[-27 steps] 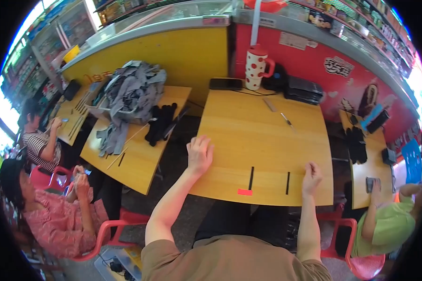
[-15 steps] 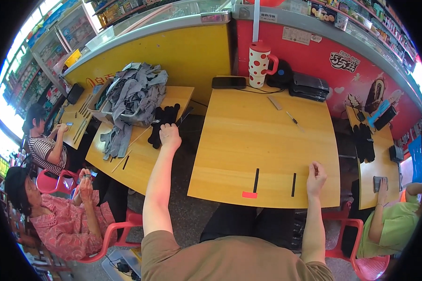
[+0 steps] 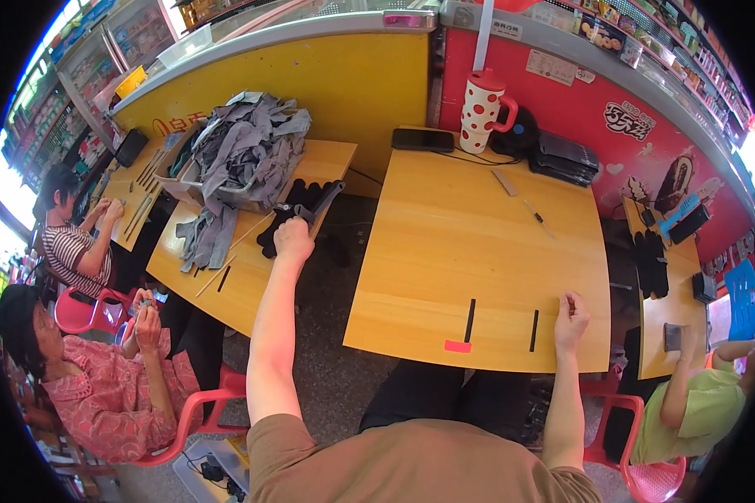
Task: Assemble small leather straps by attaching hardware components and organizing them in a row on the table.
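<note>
My left hand (image 3: 294, 241) reaches over to the right edge of the left table, its fingers closed beside a pair of black gloves (image 3: 309, 194). A long, dark grey strip-like thing (image 3: 328, 201) sticks out from it; its kind is unclear. Above the front right of the middle table, my right hand (image 3: 571, 324) is closed with the fingertips pressed together; anything in them is too small to make out. Left of that hand lie a short black strip (image 3: 534, 330) and a longer black strip (image 3: 471, 320), whose lower end meets a red piece (image 3: 457, 346).
Grey cloth scraps (image 3: 247, 147) overflow a box on the left table. A spotted tumbler (image 3: 482, 109), a phone (image 3: 423, 139) and a dark stack (image 3: 564, 158) line the middle table's (image 3: 445, 243) back. A thin pen-like tool (image 3: 538, 218) lies nearer. People sit at both sides.
The dark grey thing beside my left hand has lifted and turned, and that hand has shifted slightly left. My right hand stays in nearly the same place over the table. The whole view has shifted slightly.
</note>
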Tool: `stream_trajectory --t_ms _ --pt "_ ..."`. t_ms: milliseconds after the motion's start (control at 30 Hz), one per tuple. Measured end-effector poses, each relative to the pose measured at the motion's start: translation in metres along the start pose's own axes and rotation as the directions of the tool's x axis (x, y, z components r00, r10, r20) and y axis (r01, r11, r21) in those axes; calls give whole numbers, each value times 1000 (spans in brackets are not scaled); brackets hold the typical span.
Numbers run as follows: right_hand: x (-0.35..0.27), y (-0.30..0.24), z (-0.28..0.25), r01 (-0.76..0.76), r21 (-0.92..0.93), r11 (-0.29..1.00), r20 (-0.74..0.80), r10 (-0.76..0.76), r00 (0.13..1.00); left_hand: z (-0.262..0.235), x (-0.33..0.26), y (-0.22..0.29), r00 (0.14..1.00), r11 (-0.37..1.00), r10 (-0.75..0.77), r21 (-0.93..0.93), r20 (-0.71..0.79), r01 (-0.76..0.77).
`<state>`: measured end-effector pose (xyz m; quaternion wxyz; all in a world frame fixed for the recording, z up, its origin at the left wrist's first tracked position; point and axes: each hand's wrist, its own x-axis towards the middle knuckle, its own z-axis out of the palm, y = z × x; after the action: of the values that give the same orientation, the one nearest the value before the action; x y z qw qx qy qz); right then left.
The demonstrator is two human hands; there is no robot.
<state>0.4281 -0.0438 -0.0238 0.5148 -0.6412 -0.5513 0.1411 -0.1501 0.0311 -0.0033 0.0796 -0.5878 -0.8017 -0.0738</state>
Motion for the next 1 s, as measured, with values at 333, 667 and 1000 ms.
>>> stream_trajectory --t_ms 333,667,1000 --pt "0 3 3 69 -60 996 -13 -70 997 -26 -28 -26 1000 957 16 -291 -16 -20" --pt "2 18 4 82 -31 996 -26 -83 996 -84 -64 -73 985 519 -145 -855 -97 -8" --pt "-3 4 -7 46 7 999 -123 -45 991 -169 -188 81 931 775 109 -557 -347 -299"
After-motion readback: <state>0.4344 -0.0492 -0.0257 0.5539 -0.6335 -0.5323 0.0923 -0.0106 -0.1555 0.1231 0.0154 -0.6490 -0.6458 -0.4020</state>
